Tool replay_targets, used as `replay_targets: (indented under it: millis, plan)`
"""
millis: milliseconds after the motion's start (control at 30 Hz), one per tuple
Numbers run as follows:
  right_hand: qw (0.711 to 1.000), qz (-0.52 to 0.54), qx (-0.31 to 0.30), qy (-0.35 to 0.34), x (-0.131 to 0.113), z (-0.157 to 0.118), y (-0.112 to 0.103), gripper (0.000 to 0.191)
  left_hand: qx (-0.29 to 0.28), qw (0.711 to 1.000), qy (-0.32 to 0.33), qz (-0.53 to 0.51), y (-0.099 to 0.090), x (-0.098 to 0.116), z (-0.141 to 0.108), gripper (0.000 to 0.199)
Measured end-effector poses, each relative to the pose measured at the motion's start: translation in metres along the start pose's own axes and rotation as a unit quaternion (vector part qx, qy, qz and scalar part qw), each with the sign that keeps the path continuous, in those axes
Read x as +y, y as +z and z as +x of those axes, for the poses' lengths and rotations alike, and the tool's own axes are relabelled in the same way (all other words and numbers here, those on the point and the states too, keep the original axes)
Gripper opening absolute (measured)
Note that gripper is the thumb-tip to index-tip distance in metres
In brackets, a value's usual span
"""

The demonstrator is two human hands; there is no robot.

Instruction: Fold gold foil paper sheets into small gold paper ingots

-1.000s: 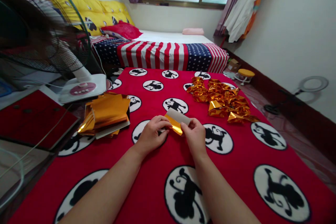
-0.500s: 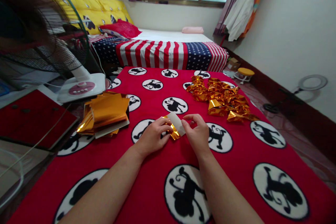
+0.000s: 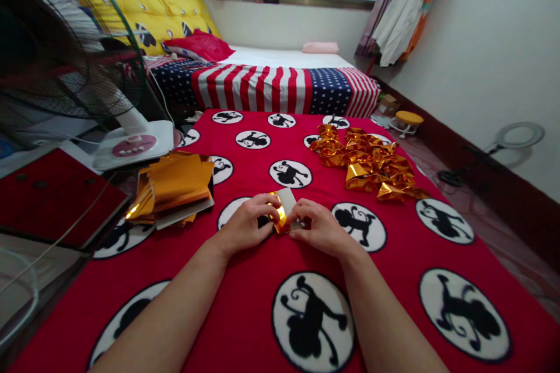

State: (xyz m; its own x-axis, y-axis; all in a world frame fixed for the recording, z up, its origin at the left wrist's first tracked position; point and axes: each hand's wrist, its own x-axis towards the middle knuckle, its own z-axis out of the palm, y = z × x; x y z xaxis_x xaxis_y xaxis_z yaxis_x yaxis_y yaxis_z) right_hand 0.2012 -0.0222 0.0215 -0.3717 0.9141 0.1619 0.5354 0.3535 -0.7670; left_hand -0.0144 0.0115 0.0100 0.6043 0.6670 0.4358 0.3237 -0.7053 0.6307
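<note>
A partly folded sheet of gold foil paper [image 3: 287,200] lies on the red cloth in front of me, its pale back showing beside a shiny gold strip. My left hand [image 3: 250,220] is closed on the sheet's left side, fingertips on the gold strip. From the right, my right hand [image 3: 318,227] grips the lower right part with bent fingers, hiding some of that edge. A stack of flat gold foil sheets [image 3: 177,183] sits to the left. Several folded gold foil pieces [image 3: 367,160] are heaped at the right.
The red cloth [image 3: 245,315] has black monkey figures in white circles. An electric fan [image 3: 135,145] stands at the left, near a dark red panel [image 3: 56,198]. Behind is a bed [image 3: 262,87]; a yellow stool [image 3: 409,118] and a ring light [image 3: 520,135] are at right.
My right hand has moved left and slightly down, from the sheet's right edge onto its lower part near the gold strip. My left hand has shifted slightly left, still on the sheet.
</note>
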Motion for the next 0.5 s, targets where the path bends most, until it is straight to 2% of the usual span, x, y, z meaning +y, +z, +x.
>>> replay_targets:
  millis: [267, 500]
  plan:
    - [1.0, 0.0, -0.01, 0.013, -0.0018, 0.0022, -0.001, 0.018, -0.036, 0.999, 0.014, 0.017, -0.0054, 0.0025, -0.0005, 0.006]
    - [1.0, 0.007, 0.003, 0.023, 0.001, 0.0016, -0.0003, 0.015, -0.003, 0.999, -0.038, -0.018, -0.0016, 0.0009, 0.0017, 0.008]
